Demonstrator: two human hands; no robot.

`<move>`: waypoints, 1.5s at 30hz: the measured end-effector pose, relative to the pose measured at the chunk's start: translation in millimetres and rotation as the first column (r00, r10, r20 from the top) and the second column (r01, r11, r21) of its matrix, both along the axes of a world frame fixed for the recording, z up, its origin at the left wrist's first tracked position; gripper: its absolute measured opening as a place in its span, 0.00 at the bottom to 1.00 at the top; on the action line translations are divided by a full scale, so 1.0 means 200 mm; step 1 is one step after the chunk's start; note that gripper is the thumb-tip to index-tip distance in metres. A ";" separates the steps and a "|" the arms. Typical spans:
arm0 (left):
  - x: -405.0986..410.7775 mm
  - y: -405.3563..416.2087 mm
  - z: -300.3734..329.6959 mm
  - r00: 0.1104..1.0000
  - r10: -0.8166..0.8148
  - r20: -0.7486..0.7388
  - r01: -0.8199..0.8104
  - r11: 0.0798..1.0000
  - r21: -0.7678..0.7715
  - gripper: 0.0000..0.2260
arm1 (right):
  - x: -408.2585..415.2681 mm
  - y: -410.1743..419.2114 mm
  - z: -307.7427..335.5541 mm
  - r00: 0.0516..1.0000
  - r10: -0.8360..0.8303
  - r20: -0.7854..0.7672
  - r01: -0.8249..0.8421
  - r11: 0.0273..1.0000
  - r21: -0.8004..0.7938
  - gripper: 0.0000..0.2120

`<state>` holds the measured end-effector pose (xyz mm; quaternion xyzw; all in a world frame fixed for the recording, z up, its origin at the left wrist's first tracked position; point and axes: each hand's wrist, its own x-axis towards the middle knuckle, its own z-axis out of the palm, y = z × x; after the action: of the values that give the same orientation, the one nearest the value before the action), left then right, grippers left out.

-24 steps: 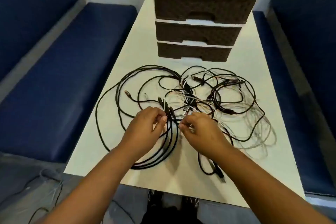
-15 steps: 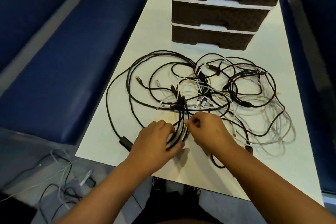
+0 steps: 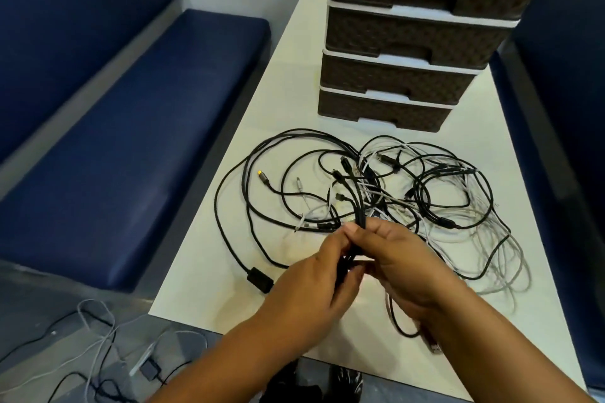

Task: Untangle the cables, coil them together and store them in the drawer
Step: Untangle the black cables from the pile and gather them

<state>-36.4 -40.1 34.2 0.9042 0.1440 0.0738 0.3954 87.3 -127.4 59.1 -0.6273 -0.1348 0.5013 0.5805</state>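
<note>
Over on the left runs a long bench (image 3: 131,154) padded in smooth navy vinyl, and on the grey floor below it lies a loose scatter of thin black and white leads (image 3: 88,347) with a small black plug among them. Next comes the white counter (image 3: 203,278), smooth and matte, with the tangle of cables (image 3: 376,193) spread across its middle: slim round cords, some black and some white or pale grey, looped over one another too thickly to count. A gold-tipped connector (image 3: 262,173) lies inside the left loops, and a small black rectangular block (image 3: 259,279) sits on one black cord near the counter's near-left edge. The left hand (image 3: 314,298) and the right hand (image 3: 402,258) meet over the near side of the tangle, fingers curled, both gripping one bunch of black cables that rises between them. Behind the tangle stands a drawer unit (image 3: 409,42) of four stacked drawers, dark brown with a woven, basket-like texture, white frames and cut-out handle slots, all closed. A second navy seat (image 3: 556,141) borders the right edge.
</note>
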 end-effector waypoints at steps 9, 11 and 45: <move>-0.03 0.40 0.03 0.998 -0.054 -0.014 0.056 0.980 0.193 0.06 | 0.18 0.05 0.38 0.961 -0.262 -0.087 0.276 0.918 0.283 0.14; -0.04 0.50 -0.02 0.996 0.009 -0.086 0.001 0.993 0.116 0.04 | 0.25 0.03 0.45 0.930 -0.351 -0.114 0.368 0.871 0.325 0.15; 0.42 0.62 0.70 0.723 0.319 0.613 -0.084 0.921 -0.380 0.27 | 0.52 0.35 0.47 0.603 -0.186 0.776 0.278 0.961 0.015 0.08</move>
<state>47.4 83.2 173.3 0.7185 0.1028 0.4086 0.5534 191.6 -56.6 153.4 -0.8229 -0.2596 0.1125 0.4928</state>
